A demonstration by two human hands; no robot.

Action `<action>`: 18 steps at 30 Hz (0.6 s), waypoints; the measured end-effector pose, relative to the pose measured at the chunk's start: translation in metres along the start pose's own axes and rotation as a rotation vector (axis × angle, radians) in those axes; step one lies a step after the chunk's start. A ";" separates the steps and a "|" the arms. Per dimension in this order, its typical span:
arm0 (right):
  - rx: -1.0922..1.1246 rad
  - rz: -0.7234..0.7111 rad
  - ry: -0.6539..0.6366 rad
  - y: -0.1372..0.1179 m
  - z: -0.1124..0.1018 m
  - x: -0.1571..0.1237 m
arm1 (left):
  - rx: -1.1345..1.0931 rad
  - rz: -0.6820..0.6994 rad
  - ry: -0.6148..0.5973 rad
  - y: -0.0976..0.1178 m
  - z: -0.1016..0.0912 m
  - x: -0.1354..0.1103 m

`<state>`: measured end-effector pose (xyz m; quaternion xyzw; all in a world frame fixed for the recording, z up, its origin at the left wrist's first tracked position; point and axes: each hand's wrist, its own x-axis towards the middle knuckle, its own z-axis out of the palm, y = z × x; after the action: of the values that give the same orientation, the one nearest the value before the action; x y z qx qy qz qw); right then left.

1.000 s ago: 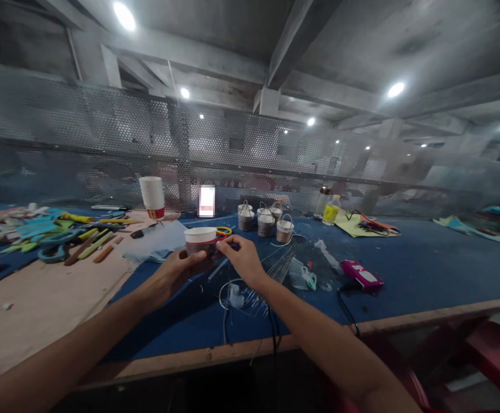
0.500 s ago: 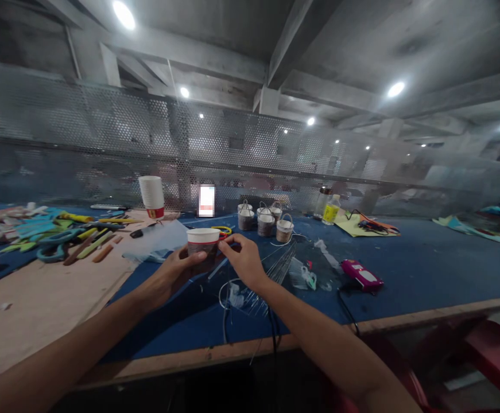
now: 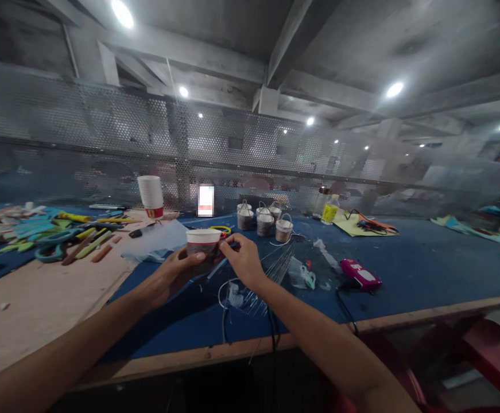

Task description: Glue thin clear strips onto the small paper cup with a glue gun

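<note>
A short white paper cup (image 3: pixel 204 237) with a red line below its rim and a dark brown wrapped lower part is upright above the table. My left hand (image 3: pixel 178 267) is closed around it from the left, thumb across the front. At the cup's right side, the thumb and forefinger of my right hand (image 3: pixel 245 261) are pinched together; what lies between them is too small to tell. Beyond stand several small wrapped cups with wire handles, such as one bucket-like cup (image 3: pixel 284 229). Thin clear strands (image 3: pixel 271 272) lie beneath my right hand.
A stack of paper cups (image 3: pixel 150 195) and a lit phone screen (image 3: pixel 205 201) stand at the back. Scissors (image 3: pixel 54 244) and coloured sticks lie left. A magenta device (image 3: pixel 360 274) with a cable, a yellow-labelled bottle (image 3: pixel 330 211) and yellow paper (image 3: pixel 348 225) are right. A mesh panel (image 3: pixel 232 137) rises behind.
The view has shifted very slightly. Both hands keep the same hold at the cup, with hardly any visible movement.
</note>
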<state>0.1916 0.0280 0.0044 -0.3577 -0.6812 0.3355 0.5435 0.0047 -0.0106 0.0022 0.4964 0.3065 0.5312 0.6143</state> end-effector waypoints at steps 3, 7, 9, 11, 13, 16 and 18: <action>0.011 0.023 -0.007 -0.001 0.000 0.000 | -0.006 0.017 -0.037 0.000 -0.001 0.000; 0.074 0.058 -0.030 -0.001 0.001 0.002 | -0.013 0.002 -0.054 -0.001 -0.002 -0.001; 0.090 0.078 -0.032 0.000 0.002 0.003 | -0.022 -0.006 -0.064 -0.001 -0.003 -0.001; 0.113 0.097 -0.036 0.001 0.002 0.004 | -0.029 -0.011 -0.068 -0.002 -0.005 -0.001; 0.143 0.112 -0.048 0.002 0.002 0.005 | -0.030 -0.016 -0.064 -0.004 -0.007 0.000; 0.120 0.091 -0.038 0.003 0.000 0.006 | -0.035 -0.027 -0.066 -0.003 -0.007 0.001; 0.053 0.040 -0.011 0.003 -0.001 0.005 | -0.044 -0.035 -0.070 -0.001 -0.004 0.000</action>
<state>0.1921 0.0341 0.0045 -0.3549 -0.6678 0.3660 0.5424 0.0011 -0.0090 0.0000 0.4958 0.2819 0.5092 0.6446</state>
